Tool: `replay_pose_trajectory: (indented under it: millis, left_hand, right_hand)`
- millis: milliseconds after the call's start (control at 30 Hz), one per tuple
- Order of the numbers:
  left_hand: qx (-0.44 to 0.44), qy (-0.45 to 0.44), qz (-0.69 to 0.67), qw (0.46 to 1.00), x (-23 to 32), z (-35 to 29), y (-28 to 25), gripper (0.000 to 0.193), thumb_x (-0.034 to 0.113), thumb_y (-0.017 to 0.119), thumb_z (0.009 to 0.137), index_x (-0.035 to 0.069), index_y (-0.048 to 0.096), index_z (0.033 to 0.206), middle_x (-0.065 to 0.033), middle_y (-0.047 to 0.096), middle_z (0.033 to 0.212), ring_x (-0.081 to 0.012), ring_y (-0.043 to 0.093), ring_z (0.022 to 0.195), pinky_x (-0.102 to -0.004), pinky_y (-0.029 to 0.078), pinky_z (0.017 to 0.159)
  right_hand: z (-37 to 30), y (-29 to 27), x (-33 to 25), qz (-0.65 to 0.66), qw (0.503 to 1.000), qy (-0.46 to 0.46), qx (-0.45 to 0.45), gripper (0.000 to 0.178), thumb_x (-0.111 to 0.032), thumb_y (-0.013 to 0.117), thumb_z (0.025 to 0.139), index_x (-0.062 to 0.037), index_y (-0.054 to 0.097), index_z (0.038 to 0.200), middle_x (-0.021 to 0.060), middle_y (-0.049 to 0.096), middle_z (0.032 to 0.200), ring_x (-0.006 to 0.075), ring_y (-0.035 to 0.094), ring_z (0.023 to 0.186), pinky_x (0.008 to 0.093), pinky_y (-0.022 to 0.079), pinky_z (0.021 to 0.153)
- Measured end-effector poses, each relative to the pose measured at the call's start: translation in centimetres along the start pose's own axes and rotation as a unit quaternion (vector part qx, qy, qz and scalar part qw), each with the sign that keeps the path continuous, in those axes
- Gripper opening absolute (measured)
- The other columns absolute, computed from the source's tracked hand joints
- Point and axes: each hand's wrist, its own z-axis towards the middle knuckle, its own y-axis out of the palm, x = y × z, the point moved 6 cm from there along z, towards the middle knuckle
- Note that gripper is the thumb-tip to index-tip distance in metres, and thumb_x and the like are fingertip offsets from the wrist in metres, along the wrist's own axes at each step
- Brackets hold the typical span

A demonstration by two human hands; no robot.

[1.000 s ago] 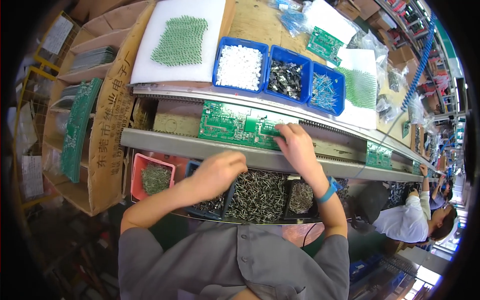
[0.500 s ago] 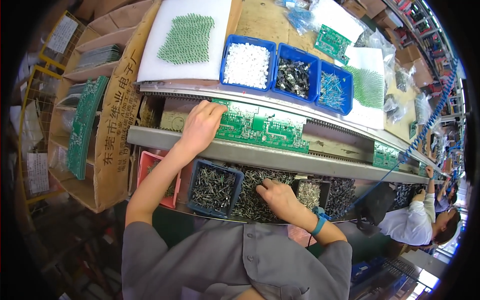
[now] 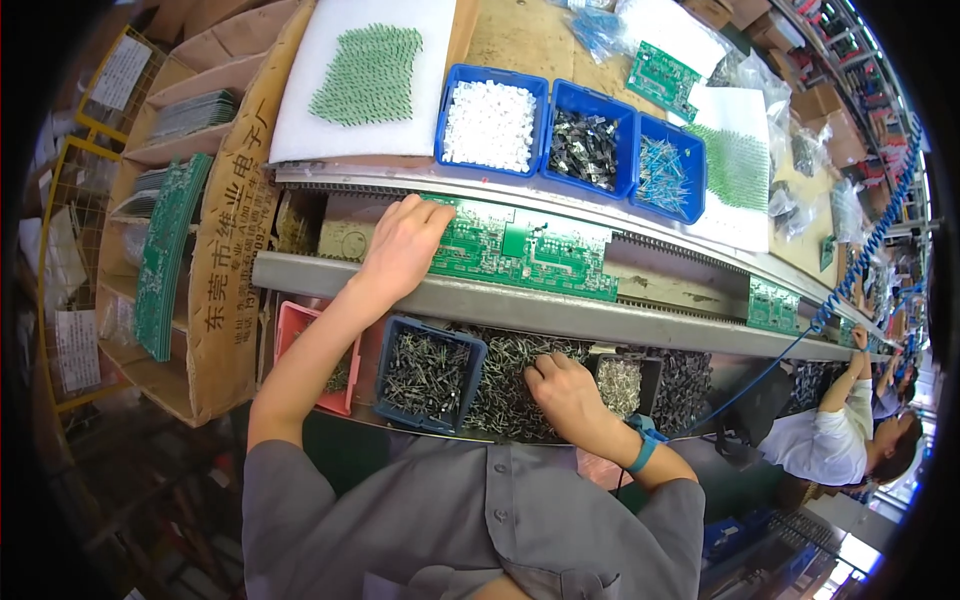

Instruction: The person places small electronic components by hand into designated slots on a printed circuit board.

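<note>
A long green circuit board point(image 3: 530, 248) lies in the metal conveyor track ahead of me. My left hand point(image 3: 405, 245) rests over its left end, fingers bent and close together at the upper edge. Whatever those fingertips hold is hidden. Below the rail, my right hand point(image 3: 570, 398) has its fingers curled and closed above a heap of small leaded components point(image 3: 510, 385). Anything in that pinch is too small to make out. A blue wrist strap point(image 3: 645, 445) circles my right wrist.
Blue bins of white parts point(image 3: 490, 125), dark parts point(image 3: 585, 150) and blue leaded parts point(image 3: 662, 178) stand beyond the track. A dark blue bin point(image 3: 428, 375) and a red bin point(image 3: 300, 325) sit nearer. A cardboard box point(image 3: 225, 270) holds boards at left; a co-worker point(image 3: 825, 440) sits at right.
My right hand has shifted slightly to the right over the component heap, its fingers drawn in more. My left hand stays at the board's left end.
</note>
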Motion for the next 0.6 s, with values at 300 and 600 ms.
replay_pose_trajectory:
  millis: [300,600]
  left_hand:
    - [-0.015,-0.007,0.023,1.0,1.5,0.3,-0.2,0.02,0.0,0.061,0.075,0.002,0.062,0.095,-0.0121,0.059,0.091,-0.0297,0.056,0.091,-0.0389,0.047,0.079]
    - [-0.262,0.193,-0.163,0.931,15.1,-5.7,2.0,0.012,0.013,0.057,0.075,0.005,0.055,0.083,-0.0092,0.056,0.084,-0.0259,0.06,0.079,-0.0362,0.049,0.066]
  right_hand:
    - [-0.7,-0.4,0.3,0.06,0.996,-0.031,0.052,0.014,-0.003,0.06,0.068,-0.0058,0.059,0.081,0.0086,0.053,0.082,0.0248,0.055,0.08,0.0335,0.047,0.071]
    - [0.7,-5.2,3.6,0.219,0.966,0.006,0.141,0.014,-0.002,0.069,0.074,-0.003,0.065,0.087,0.0137,0.063,0.078,0.0324,0.062,0.074,0.0396,0.051,0.067]
